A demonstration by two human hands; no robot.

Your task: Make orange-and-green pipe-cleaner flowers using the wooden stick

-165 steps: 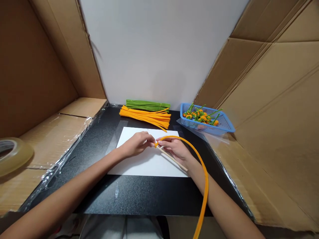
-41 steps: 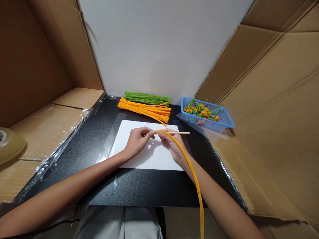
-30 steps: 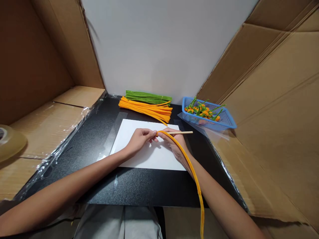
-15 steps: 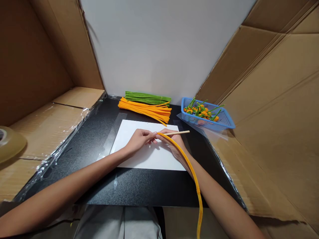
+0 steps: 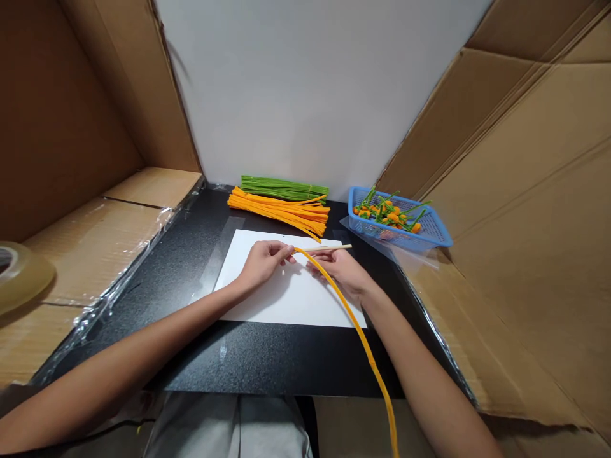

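Observation:
My left hand (image 5: 265, 261) is closed in a pinch over the white sheet, holding a thin wooden stick (image 5: 344, 247) together with the end of an orange pipe cleaner (image 5: 356, 321). The stick points to the right, level. From the pinch the pipe cleaner arcs down past the table's front edge and out of view. Just to the right, my right hand (image 5: 346, 273) has its fingers stretched out and apart, under the stick and partly behind the pipe cleaner. It grips nothing that I can see.
Behind the paper (image 5: 286, 305) lie orange pipe cleaners (image 5: 281, 212) and a green bundle (image 5: 281, 186). A blue basket (image 5: 405, 238) at back right holds orange-and-green pieces. A tape roll (image 5: 33, 280) sits left. Cardboard walls (image 5: 525, 191) flank the black table (image 5: 267, 362).
My right hand has loosened from the stick and pipe cleaner and drawn slightly right. My left hand, still pinching both, has shifted a little left and away from me.

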